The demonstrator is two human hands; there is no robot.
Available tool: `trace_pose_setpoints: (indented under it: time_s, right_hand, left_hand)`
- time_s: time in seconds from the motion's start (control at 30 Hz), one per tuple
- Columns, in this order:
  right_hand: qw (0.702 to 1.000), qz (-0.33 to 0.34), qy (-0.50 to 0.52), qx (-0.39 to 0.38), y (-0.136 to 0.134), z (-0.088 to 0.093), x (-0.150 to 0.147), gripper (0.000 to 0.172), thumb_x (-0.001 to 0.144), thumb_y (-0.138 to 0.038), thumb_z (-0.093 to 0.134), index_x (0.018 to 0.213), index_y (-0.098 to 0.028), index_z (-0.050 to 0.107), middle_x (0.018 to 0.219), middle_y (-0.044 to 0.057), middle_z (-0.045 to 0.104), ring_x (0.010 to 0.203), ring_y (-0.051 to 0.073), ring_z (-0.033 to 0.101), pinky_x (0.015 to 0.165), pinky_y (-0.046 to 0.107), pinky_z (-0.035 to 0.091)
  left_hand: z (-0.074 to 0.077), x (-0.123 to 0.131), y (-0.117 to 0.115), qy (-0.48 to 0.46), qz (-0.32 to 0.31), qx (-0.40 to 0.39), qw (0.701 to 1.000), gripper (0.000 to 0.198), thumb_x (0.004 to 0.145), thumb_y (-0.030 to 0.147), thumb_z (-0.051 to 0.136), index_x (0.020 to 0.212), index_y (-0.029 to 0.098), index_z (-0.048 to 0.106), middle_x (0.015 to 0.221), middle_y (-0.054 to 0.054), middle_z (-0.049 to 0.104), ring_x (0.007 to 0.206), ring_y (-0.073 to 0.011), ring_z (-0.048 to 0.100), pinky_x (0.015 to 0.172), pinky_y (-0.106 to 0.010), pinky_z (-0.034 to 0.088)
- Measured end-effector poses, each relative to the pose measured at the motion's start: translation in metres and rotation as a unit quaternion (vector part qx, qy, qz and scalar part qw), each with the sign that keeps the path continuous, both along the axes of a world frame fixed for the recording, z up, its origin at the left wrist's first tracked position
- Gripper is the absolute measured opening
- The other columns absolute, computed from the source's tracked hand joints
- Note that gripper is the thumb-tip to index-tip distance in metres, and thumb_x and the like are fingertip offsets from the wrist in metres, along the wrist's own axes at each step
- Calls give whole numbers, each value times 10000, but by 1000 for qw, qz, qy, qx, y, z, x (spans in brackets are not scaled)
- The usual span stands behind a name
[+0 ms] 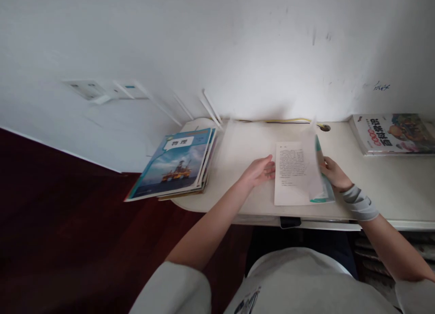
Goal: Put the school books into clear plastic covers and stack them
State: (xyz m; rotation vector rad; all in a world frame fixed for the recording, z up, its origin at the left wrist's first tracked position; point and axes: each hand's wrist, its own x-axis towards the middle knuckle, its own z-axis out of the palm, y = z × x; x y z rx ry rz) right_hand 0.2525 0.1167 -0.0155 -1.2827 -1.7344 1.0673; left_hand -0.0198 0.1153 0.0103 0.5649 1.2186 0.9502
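Observation:
An open book (291, 173) with printed white pages and a teal cover lies on the pale desk (244, 155) in front of me. My left hand (261, 170) rests flat at the book's left edge, fingers stretched out and touching the page. My right hand (332, 172) grips the book's right side, where a blurred page (311, 162) stands lifted. A grey striped band wraps my right wrist.
A stack of textbooks (176, 165), the top one showing an oil rig, overhangs the desk's left end. Another colourful book (394, 133) lies at the far right. A white wall with sockets (102, 91) rises behind. Dark red floor lies to the left.

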Motion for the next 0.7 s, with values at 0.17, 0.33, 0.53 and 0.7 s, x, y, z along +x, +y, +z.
trace_pose_setpoints:
  time_s: [0.17, 0.33, 0.53, 0.7]
  right_hand:
    - [999, -28, -39, 8, 0, -21, 6, 660, 828, -564, 458, 1329, -143, 367, 1090, 160, 631, 924, 298, 636, 778, 491, 529]
    - [946, -80, -253, 187, -8, -2, -1, 797, 844, -612, 403, 1449, -121, 236, 1476, 240, 258, 1360, 357, 263, 1025, 578, 324]
    - [913, 146, -320, 209, -25, 21, -41, 683, 886, -597, 345, 1460, -237, 260, 1516, 154, 237, 1388, 334, 205, 1027, 619, 273]
    - [901, 190, -318, 227, -25, 12, -53, 575, 892, -536, 405, 1375, -225, 433, 1452, 147, 376, 1331, 327, 342, 1031, 572, 325]
  left_hand:
    - [-2, 13, 7, 35, -70, -7, 997, 208, 698, 311, 728, 761, 130, 647, 771, -71, 653, 705, -149, 601, 720, -294, 464]
    - [-6, 31, 0, -2, -95, 51, 994, 439, 769, 565, 598, 969, 180, 664, 907, -84, 700, 851, -210, 644, 762, -332, 487]
    - [-11, 49, -10, -102, -97, 41, 989, 592, 785, 679, 474, 1067, 182, 629, 1033, -100, 694, 989, -244, 636, 876, -376, 486]
    - [-15, 54, -15, -115, -24, 61, 991, 238, 738, 260, 702, 922, 114, 660, 929, -98, 720, 930, -215, 664, 921, -336, 471]
